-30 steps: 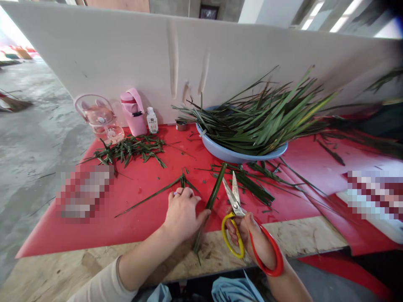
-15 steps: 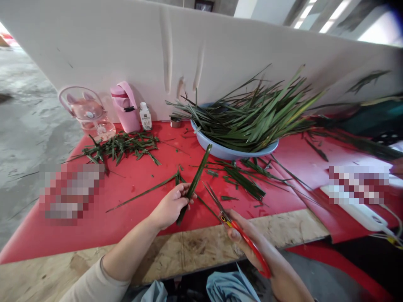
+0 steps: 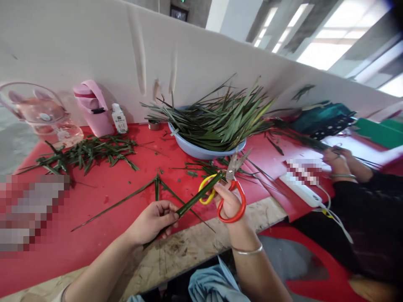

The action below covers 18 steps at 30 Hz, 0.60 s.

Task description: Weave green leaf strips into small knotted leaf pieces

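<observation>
My left hand (image 3: 160,220) pinches a long green leaf strip (image 3: 197,196) that slants up to the right. Its upper end reaches the fingers of my right hand (image 3: 229,199). That hand is closed round a pair of scissors (image 3: 233,167) with one red and one yellow handle, blades spread and pointing away, up and to the right. Whether the right fingertips also grip the strip is hard to make out. Just beyond my left hand, a folded leaf piece (image 3: 157,182) with long thin arms lies on the red tabletop (image 3: 119,195).
A blue basin (image 3: 201,151) heaped with long leaves stands at the back. Cut leaf pieces (image 3: 91,153) lie at left, before a pink flask (image 3: 94,111), a clear pink jug (image 3: 50,117) and a small white bottle (image 3: 119,119). At right are a white power strip (image 3: 300,191) and another person's hands (image 3: 338,161).
My right hand has turned the scissors upright and come up to the strip's end. The strip has tilted toward the right. The view has swung right, bringing in the other person's hands.
</observation>
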### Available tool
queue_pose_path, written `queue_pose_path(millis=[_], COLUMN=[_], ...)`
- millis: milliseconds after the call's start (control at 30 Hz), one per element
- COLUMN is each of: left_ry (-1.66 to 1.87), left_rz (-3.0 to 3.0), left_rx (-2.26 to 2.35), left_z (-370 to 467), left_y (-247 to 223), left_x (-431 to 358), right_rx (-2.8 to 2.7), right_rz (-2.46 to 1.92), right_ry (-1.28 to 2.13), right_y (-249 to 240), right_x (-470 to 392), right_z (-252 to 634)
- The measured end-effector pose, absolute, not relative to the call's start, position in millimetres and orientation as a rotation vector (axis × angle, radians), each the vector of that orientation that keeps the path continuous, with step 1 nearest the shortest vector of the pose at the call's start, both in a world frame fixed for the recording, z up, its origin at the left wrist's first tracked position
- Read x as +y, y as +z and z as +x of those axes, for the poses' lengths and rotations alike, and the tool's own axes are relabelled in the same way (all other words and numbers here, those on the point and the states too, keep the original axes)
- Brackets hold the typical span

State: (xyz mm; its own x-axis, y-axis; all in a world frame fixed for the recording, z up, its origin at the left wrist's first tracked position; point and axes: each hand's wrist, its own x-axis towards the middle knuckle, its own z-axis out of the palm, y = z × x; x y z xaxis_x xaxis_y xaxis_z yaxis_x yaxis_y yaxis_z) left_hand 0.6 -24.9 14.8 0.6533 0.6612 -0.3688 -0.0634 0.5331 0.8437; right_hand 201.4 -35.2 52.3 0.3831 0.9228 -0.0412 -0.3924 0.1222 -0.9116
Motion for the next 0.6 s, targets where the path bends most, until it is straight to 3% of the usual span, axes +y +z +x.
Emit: queue_pose_path(millis=[200, 600], left_ry=[0.496, 0.467], left_rz=[0.902, 0.874], left_rx=[0.773, 0.743], left_z=[0, -4], left_y=[15, 16], left_x=[-25, -24], right_rx=[-0.679, -0.690], right_rz=[-0.939, -1.094], right_ry=[1.173, 0.957], right_y=[61, 57], right_x=[-36, -28], right_z=[188, 182])
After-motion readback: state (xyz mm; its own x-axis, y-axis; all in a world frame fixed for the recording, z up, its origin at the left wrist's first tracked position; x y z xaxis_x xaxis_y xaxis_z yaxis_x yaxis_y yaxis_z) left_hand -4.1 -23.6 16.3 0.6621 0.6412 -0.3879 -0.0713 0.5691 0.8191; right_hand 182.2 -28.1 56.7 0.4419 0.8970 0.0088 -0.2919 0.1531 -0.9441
